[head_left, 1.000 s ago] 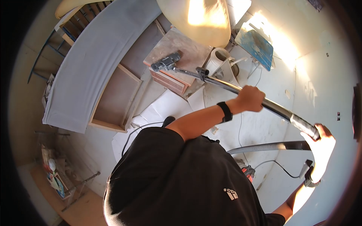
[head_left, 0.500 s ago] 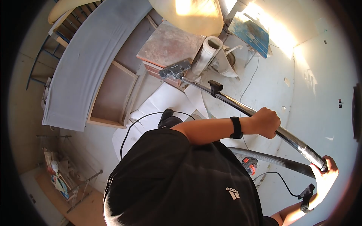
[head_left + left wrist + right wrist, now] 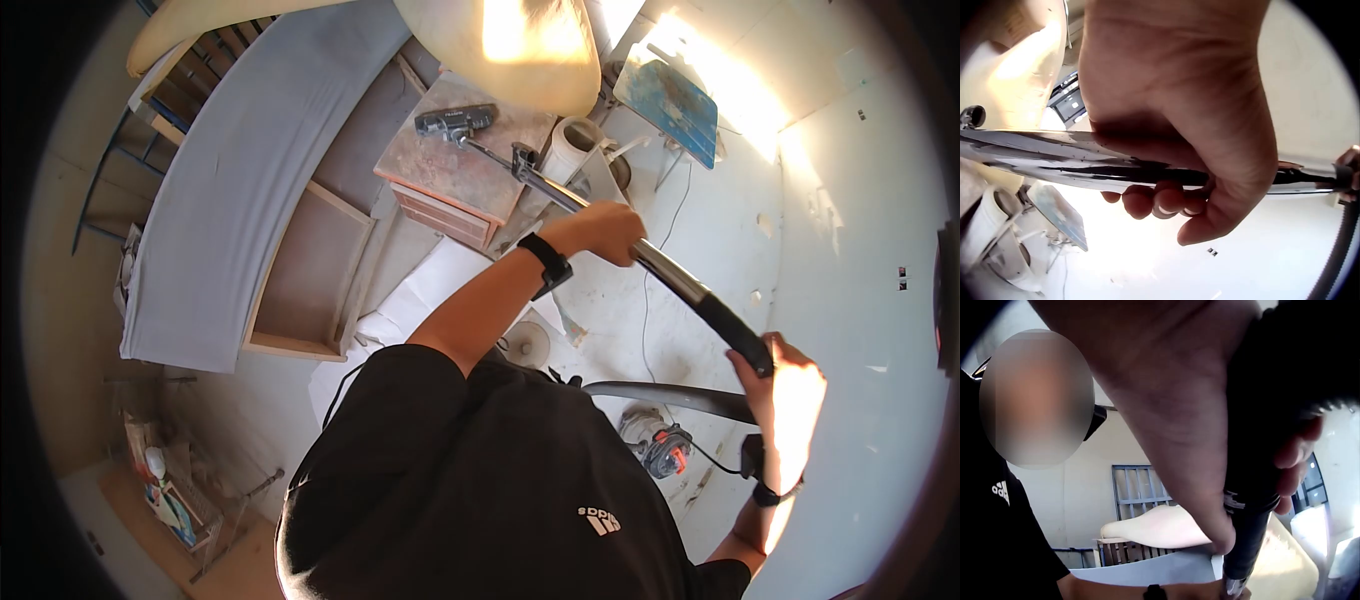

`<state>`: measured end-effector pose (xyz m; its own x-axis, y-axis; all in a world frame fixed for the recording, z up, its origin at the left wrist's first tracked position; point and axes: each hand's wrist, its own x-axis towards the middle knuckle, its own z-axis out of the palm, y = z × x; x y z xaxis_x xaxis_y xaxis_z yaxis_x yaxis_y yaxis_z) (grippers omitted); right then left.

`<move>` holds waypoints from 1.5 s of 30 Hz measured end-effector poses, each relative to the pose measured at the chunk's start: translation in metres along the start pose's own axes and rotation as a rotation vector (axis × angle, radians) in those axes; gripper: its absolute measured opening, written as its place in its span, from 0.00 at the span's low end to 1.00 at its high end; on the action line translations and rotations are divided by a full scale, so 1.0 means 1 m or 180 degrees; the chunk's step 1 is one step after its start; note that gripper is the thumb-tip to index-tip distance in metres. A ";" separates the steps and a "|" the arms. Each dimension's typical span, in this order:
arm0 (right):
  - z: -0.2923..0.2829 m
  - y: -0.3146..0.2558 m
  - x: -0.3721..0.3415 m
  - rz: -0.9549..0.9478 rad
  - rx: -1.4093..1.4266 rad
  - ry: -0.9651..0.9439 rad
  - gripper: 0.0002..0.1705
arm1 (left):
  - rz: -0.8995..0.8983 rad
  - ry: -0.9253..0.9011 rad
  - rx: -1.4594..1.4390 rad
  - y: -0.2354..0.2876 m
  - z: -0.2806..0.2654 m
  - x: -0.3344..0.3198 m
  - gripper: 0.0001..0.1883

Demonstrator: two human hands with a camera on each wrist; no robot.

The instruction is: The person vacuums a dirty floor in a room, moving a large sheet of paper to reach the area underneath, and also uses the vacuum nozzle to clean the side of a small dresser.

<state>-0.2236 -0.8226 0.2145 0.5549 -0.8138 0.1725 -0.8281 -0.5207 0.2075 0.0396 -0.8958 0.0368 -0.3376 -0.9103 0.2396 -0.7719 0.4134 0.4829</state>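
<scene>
My left hand [image 3: 607, 232] grips the chrome tube [image 3: 672, 272] of a vacuum cleaner about midway; in the left wrist view the thumb and fingertips [image 3: 1137, 204] wrap under the tube. My right hand [image 3: 786, 385] holds the black handle [image 3: 1250, 519] at the tube's upper end, fingers curled round it. At the far end, the dark floor nozzle [image 3: 456, 120] overlaps the dusty top of a small cabinet [image 3: 430, 165]. A grey hose [image 3: 680, 395] runs from the handle back towards the vacuum body [image 3: 655, 443] on the floor.
A grey-covered long surface [image 3: 230, 200] stands at left beside an open wooden drawer-like frame [image 3: 310, 270]. Past the cabinet are a white cylindrical container [image 3: 572, 145], a blue-topped stool [image 3: 668, 110] and a pale yellow padded piece [image 3: 540, 50]. A thin cable [image 3: 648, 310] lies on the floor.
The nozzle dips to the cabinet's front edge, then is back over its top, farther away. Both hands move down and right with the tube, then up and left.
</scene>
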 end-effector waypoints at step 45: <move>0.214 0.158 -0.545 0.1287 0.3347 -0.3109 0.11 | -0.1348 -0.0621 0.0449 0.265 0.411 -0.303 0.24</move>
<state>-0.6737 -0.5161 -0.0533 0.3610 -0.5707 -0.7376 -0.8216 0.1795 -0.5410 -0.2842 -0.5195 -0.2540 -0.0623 -0.9905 -0.1223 -0.9242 0.0110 0.3817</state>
